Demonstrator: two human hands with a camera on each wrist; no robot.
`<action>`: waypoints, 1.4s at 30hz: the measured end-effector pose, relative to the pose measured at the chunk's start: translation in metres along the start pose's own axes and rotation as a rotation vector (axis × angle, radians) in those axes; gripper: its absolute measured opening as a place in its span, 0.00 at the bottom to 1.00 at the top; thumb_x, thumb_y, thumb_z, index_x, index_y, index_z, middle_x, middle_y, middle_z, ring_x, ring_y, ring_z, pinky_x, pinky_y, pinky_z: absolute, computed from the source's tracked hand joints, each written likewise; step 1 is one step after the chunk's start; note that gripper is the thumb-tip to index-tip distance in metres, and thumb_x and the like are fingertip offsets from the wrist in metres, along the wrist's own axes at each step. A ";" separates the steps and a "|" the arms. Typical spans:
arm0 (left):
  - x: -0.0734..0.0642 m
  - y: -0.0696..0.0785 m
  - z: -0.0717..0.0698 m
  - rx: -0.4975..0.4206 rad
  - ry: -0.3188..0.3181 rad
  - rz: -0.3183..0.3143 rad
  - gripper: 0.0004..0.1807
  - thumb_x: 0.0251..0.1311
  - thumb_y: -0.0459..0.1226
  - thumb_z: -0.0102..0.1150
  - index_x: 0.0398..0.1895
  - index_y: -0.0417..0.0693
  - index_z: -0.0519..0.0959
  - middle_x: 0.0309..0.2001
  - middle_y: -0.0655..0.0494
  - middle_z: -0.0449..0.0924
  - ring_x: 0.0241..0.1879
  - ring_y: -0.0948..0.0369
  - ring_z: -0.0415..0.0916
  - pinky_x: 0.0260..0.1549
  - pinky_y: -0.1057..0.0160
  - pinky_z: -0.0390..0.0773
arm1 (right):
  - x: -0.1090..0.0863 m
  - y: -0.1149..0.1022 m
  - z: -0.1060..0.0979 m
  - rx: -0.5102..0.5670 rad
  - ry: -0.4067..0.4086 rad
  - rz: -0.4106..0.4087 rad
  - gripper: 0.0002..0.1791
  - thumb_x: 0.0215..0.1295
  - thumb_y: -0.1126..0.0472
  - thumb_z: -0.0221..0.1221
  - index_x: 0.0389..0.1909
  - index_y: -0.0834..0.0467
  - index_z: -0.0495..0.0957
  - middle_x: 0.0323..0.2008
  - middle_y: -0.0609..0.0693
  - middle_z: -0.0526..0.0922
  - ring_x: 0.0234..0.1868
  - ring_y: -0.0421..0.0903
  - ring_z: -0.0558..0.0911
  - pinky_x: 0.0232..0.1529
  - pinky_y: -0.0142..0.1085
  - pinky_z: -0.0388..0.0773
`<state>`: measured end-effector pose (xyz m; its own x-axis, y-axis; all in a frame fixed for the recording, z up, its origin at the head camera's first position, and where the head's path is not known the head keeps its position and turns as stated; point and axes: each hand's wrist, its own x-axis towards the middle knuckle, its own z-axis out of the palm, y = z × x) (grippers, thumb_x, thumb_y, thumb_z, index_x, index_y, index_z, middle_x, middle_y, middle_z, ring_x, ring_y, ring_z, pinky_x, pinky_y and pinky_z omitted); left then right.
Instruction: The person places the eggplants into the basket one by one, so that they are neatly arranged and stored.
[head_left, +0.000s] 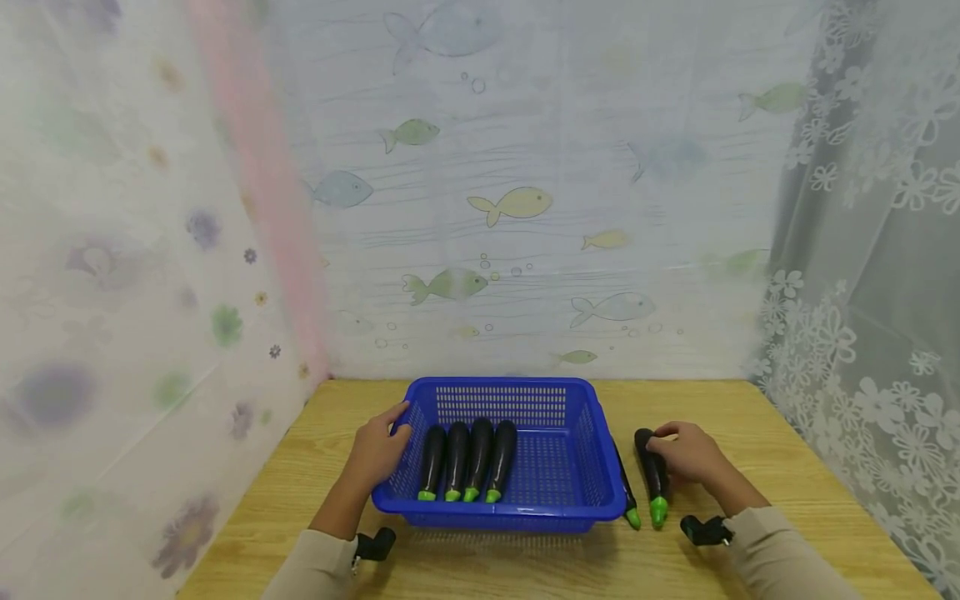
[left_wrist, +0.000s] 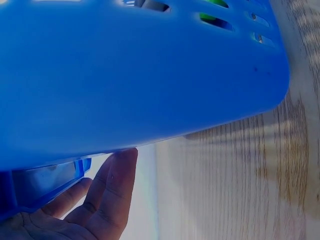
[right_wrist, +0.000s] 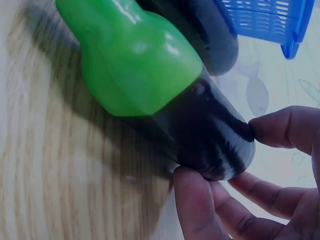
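A blue plastic basket point(head_left: 501, 507) with slotted walls sits in front of me, and several dark eggplants point(head_left: 481, 454) with green stem ends lie side by side in its left half. My left hand point(head_left: 377, 448) holds the basket's left side, thumb at the rim; in the left wrist view its fingertips point(left_wrist: 123, 162) touch the outer wall. To the right of the basket, my right hand point(head_left: 688, 452) pinches an eggplant point(right_wrist: 210, 135) between thumb and fingers near its dark end, the green end pointing toward me. Another eggplant point(head_left: 628, 493) lies between it and the basket, partly hidden by the basket's rim.
Everything stands on a wood-grain table point(head_left: 285, 517). A curtain with fish prints point(head_left: 517, 202) hangs behind the table's far edge, with flowered sheets to the left and right. A small black device point(head_left: 705, 530) is worn on each wrist.
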<state>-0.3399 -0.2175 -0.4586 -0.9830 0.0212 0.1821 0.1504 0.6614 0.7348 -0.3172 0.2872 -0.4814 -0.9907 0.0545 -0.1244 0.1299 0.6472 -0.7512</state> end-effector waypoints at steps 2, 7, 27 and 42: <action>0.000 0.001 0.000 0.001 0.002 0.003 0.30 0.71 0.40 0.50 0.77 0.50 0.69 0.67 0.39 0.76 0.35 0.54 0.78 0.32 0.60 0.77 | 0.000 0.000 -0.001 0.024 -0.004 0.006 0.33 0.71 0.53 0.58 0.68 0.72 0.68 0.26 0.51 0.77 0.20 0.44 0.74 0.25 0.41 0.81; -0.001 0.001 -0.001 0.010 0.006 0.009 0.30 0.70 0.40 0.51 0.76 0.49 0.69 0.70 0.38 0.74 0.37 0.53 0.78 0.33 0.59 0.77 | -0.003 -0.004 -0.005 0.076 0.003 0.001 0.33 0.73 0.52 0.57 0.69 0.70 0.67 0.42 0.63 0.81 0.31 0.47 0.81 0.31 0.43 0.86; 0.001 -0.003 0.002 0.007 0.011 0.015 0.30 0.71 0.40 0.51 0.76 0.49 0.69 0.71 0.37 0.72 0.39 0.53 0.79 0.33 0.60 0.79 | -0.008 -0.036 -0.017 0.207 -0.006 -0.020 0.35 0.74 0.49 0.56 0.72 0.67 0.64 0.67 0.74 0.68 0.54 0.62 0.82 0.41 0.49 0.88; 0.000 -0.001 0.001 0.022 0.015 0.021 0.30 0.71 0.40 0.51 0.76 0.49 0.70 0.71 0.38 0.73 0.46 0.51 0.80 0.42 0.49 0.84 | -0.008 -0.062 -0.022 0.221 -0.013 -0.063 0.34 0.73 0.51 0.56 0.70 0.69 0.64 0.64 0.74 0.71 0.53 0.63 0.84 0.40 0.49 0.88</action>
<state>-0.3401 -0.2177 -0.4603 -0.9780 0.0240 0.2073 0.1684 0.6774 0.7160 -0.3183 0.2639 -0.4195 -0.9968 0.0086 -0.0795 0.0743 0.4668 -0.8812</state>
